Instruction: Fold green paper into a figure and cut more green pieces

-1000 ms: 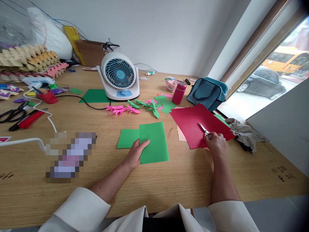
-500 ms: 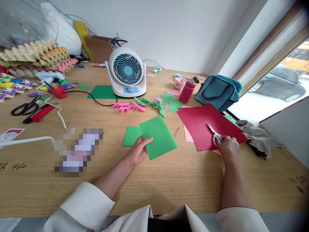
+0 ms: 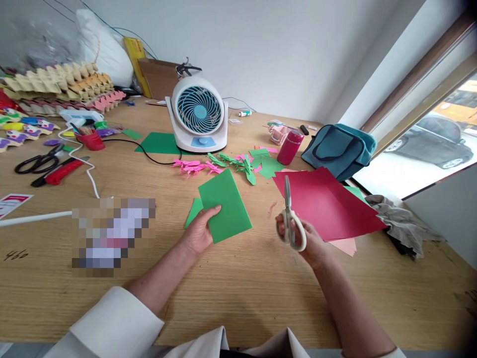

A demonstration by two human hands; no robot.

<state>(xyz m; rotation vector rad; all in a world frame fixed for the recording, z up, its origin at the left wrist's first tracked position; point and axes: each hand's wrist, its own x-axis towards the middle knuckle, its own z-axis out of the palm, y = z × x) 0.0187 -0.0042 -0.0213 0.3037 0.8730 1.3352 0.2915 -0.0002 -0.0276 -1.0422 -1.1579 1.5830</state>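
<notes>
Between the thumb and fingers of my left hand (image 3: 199, 231) is a green paper (image 3: 228, 206), tilted above the table. Part of another green sheet (image 3: 194, 211) shows on the table behind it. My right hand (image 3: 307, 241) is closed round the white handles of a pair of scissors (image 3: 288, 214), whose blades point up and look closed. Red sheets (image 3: 328, 204) lie to the right of the scissors, over pale pink paper (image 3: 345, 245). Pink and green paper cut-outs (image 3: 190, 167) are spread beyond my hands.
A white fan (image 3: 199, 117) stands at the back, with a red can (image 3: 290, 147) and a teal bag (image 3: 339, 151) to its right. Black scissors (image 3: 39, 163) and a red cutter (image 3: 63, 171) lie left. A blurred object (image 3: 115, 236) is near my left forearm.
My right hand has lifted the scissors off the red sheets and brought them left, blades now upward. My left hand has shifted slightly left with the green paper.
</notes>
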